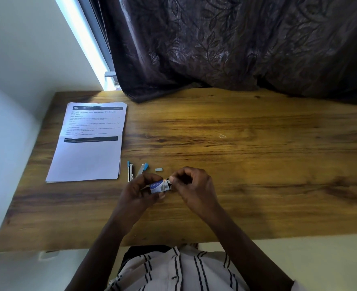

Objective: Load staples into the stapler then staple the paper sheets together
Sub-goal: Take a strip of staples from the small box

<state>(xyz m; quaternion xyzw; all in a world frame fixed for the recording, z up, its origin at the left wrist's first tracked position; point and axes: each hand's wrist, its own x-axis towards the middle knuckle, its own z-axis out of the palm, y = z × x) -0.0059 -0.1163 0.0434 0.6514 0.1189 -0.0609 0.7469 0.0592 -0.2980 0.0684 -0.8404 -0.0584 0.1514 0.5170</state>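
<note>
A small blue and white staple box [159,185] is held just above the wooden table [247,164] in my left hand [138,191]. My right hand [191,182] pinches at the box's open right end with thumb and fingertips. Behind my left hand lies the blue and silver stapler [131,170], opened out into two spread arms. A short grey strip of staples [159,169] rests on the wood just beyond the hands. A stack of printed paper sheets [89,143] lies at the left of the table.
A dark patterned curtain [236,49] hangs over the table's far edge. A white wall [16,80] runs along the left side. A tiny bent wire bit [221,136] lies mid-table. My striped shirt [184,269] is at the near edge.
</note>
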